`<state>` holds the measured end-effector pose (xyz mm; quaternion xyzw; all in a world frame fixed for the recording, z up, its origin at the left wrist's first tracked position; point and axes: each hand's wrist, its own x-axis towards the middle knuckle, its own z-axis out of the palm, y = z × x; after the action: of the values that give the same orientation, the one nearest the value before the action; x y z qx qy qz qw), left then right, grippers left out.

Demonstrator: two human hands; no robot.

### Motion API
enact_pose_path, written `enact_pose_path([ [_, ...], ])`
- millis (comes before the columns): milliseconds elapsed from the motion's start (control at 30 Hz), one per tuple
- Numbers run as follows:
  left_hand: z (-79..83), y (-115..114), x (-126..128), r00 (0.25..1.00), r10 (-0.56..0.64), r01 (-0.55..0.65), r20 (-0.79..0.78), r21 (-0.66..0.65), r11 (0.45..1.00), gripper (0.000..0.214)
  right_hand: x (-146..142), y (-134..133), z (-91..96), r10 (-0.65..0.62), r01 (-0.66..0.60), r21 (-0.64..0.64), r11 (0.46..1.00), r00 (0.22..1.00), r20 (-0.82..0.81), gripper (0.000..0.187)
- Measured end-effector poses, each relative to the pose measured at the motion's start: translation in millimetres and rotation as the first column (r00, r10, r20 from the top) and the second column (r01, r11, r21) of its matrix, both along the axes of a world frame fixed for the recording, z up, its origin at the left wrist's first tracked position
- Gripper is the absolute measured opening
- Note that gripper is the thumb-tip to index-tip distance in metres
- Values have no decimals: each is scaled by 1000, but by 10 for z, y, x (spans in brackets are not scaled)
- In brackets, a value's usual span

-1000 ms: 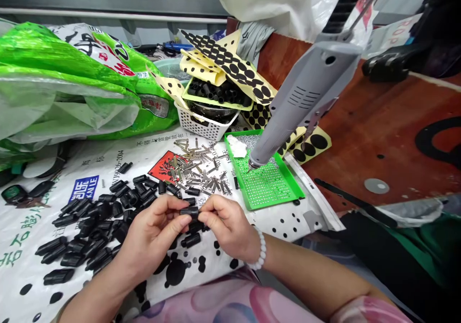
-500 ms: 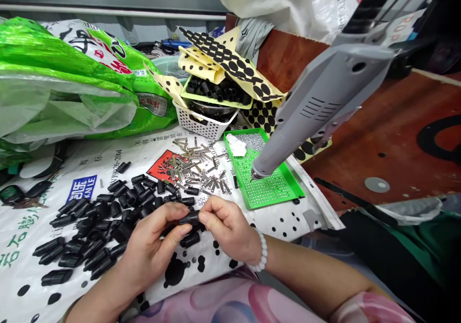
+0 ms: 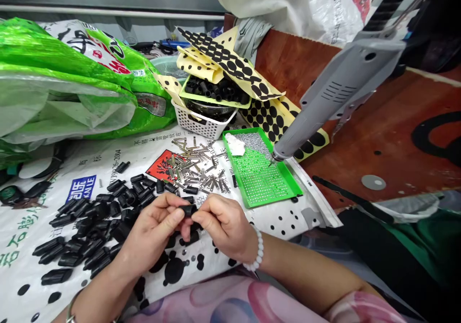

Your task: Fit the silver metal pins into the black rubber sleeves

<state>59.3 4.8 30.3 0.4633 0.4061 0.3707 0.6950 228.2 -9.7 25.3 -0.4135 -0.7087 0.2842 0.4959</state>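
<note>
Head view: clock hours run from the black piece (image 3: 188,210) between your hands, twelve pointing away from you.
Left grip: your left hand (image 3: 154,229) has the black piece clamped between thumb and fingers, above the printed white sheet (image 3: 115,157).
Right grip: your right hand (image 3: 228,229) keeps thumb and forefinger together at the piece's three o'clock end; whether something small sits between them, you cannot tell from here.
Black pieces: a loose pile (image 3: 97,222) lies at nine o'clock, its near edge beside your left hand.
Metal strips: scattered (image 3: 196,167) at twelve, just beyond your fingers.
Green tray: the tray (image 3: 242,184) lies at two, with small grey parts and a white lump (image 3: 236,144) inside.
Screwdriver: the grey powered driver (image 3: 320,102) leans over the tray, tip pointing down.
Basket: the white basket (image 3: 201,123) stands at twelve, past the strips.
</note>
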Motion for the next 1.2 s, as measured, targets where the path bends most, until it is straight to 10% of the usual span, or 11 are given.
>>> enact_pose_path([
  [167,3,-45,142,959,115,-44,260,-264,964,23,14,34,-21,-22,26,136,990,999,-29,26],
  [333,10,-68,190,976,68,-14,207,-253,967,28,-8,33,-36,-31,29,192,981,999,9,26],
  [467,35,-71,114,973,162,-147,-163,99,984,19,3,69,10,-74,49,231,972,992,99,17],
  [600,113,-79,35,844,427,-153,-325,617,772,29,12,92,70,-97,-1,254,967,923,371,16],
  [800,100,-26,-50,778,451,79,-438,780,621,14,-17,86,45,-76,-6,210,978,922,379,19],
  [933,41,-16,-114,769,411,129,-489,749,650,11,1,81,9,-58,-10,202,979,943,328,20],
  [1200,103,-35,-38,862,322,-170,-392,374,912,17,-23,97,-23,-162,18,393,920,928,335,22],
])
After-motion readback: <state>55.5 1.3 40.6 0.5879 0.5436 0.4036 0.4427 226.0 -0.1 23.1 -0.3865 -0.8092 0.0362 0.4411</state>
